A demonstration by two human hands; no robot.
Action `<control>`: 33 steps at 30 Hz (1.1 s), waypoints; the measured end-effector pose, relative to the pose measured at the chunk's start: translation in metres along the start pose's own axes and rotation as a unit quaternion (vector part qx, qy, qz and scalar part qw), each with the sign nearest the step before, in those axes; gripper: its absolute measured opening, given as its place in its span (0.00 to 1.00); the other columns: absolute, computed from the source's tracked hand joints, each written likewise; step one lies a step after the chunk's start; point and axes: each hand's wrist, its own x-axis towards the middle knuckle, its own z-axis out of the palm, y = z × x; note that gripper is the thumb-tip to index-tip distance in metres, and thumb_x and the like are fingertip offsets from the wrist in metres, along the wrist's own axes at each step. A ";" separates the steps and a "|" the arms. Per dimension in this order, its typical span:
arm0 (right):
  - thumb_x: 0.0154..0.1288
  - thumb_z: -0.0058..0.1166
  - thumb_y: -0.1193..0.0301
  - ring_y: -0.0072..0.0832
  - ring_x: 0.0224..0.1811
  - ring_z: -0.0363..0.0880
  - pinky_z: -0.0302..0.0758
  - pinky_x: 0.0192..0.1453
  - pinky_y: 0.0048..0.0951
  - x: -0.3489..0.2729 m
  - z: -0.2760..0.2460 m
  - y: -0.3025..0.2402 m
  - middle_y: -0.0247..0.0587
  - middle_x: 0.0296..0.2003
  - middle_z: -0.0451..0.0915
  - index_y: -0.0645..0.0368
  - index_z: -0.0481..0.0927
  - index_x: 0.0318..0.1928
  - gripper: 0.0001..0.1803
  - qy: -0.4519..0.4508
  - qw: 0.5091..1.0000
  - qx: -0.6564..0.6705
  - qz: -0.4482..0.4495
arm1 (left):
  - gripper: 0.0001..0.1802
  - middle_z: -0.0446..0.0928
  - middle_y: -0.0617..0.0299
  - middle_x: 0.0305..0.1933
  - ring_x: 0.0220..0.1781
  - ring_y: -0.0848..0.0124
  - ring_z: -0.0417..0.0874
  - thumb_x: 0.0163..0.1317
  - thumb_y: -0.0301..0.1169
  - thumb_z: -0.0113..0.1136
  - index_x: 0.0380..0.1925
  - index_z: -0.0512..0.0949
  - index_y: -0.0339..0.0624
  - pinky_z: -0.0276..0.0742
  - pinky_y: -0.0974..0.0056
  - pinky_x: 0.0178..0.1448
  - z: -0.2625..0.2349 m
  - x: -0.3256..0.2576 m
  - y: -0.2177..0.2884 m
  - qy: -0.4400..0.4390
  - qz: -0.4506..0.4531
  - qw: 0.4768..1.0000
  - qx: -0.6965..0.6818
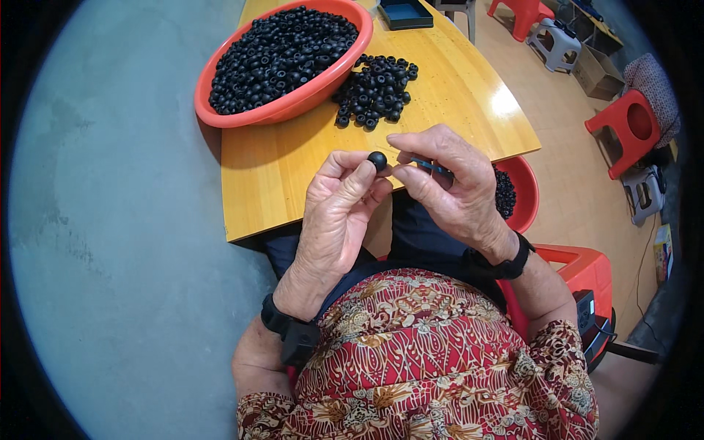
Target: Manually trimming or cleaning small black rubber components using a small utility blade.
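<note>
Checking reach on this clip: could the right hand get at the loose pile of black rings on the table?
Probably yes. The pile of black rings lies open on the wooden table just beyond the right hand, nothing between, though that hand already pinches a small dark tool.

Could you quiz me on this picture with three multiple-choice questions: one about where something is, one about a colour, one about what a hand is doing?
1. Where does the loose pile of black rings lie?
A. On the wooden table beside the big basin
B. On the grey floor
C. In the person's lap

2. What colour is the big basin full of rings?
A. Blue
B. Orange-red
C. White

3. What is the left hand doing?
A. Resting flat on the table
B. Pinching one small black ring in its fingers
C. Hanging empty

Answers:
1 A: the loose pile of black rings sits on the wooden table, against the big basin.
2 B: its rim is orange-red.
3 B: the left hand pinches the small black ring, and the right hand meets it.
</note>
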 end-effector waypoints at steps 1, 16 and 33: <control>0.55 0.61 0.79 0.26 0.30 0.79 0.76 0.30 0.24 0.000 0.001 0.000 0.42 0.34 0.80 0.62 0.81 0.45 0.15 0.000 1.000 0.000 0.000 | 0.05 0.79 0.60 0.43 0.43 0.75 0.81 0.67 0.26 0.57 0.42 0.75 0.40 0.79 0.70 0.52 -0.001 0.000 -0.001 0.000 0.000 1.000 0.000; 0.45 0.66 0.78 0.36 0.31 0.79 0.75 0.32 0.32 -0.002 0.003 0.003 0.41 0.29 0.78 0.60 0.80 0.38 0.16 -0.008 0.990 -0.102 -0.101 | 0.07 0.79 0.62 0.43 0.45 0.77 0.80 0.66 0.25 0.57 0.43 0.74 0.41 0.77 0.69 0.53 -0.003 -0.003 -0.007 -0.001 -0.024 0.999 -0.023; 0.58 0.58 0.81 0.45 0.36 0.77 0.76 0.37 0.36 -0.004 -0.005 0.011 0.52 0.41 0.73 0.63 0.71 0.47 0.16 0.008 0.985 -0.142 -0.094 | 0.06 0.80 0.58 0.42 0.41 0.75 0.82 0.68 0.28 0.55 0.43 0.74 0.43 0.77 0.70 0.48 0.000 -0.002 0.000 0.019 -0.054 0.998 -0.036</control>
